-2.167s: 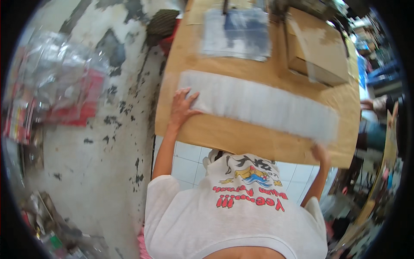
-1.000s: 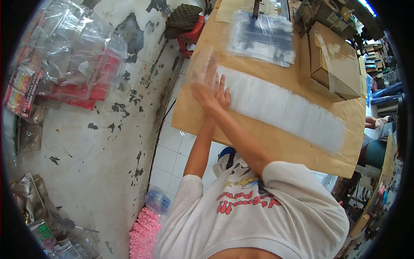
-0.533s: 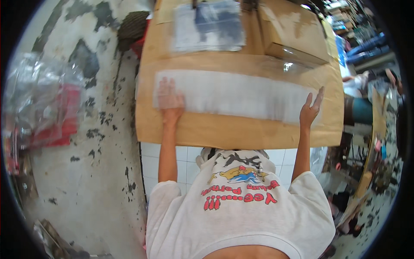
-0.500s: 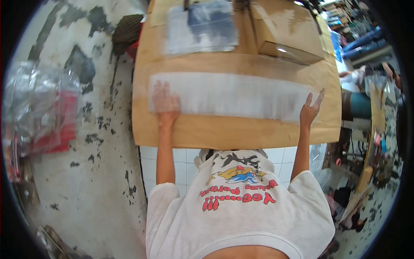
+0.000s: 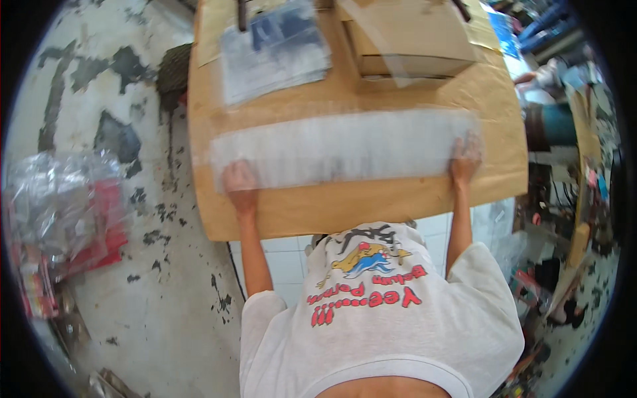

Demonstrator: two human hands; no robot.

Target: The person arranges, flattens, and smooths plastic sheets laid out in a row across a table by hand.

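Note:
A long whitish stack of thin clear plastic sheets lies across the table in front of me. At its lower left corner is my left hand, blurred, its fingers looking bent, so I cannot tell whether it grips the edge. My right hand rests at the stack's right end, fingers stretched over the plastic and somewhat apart. Brown paper covers the table under the stack.
Behind the long stack, a pile of clear plastic pieces lies at the left and a cardboard box stands at the right. Plastic bags and red packages are far left beside a stained wall. At the right edge are shelves and part of another person.
My view has tilted and shifted. My left hand has gone from lying flat on the stack to its lower left corner; my right hand has come in from beyond the right end onto the plastic.

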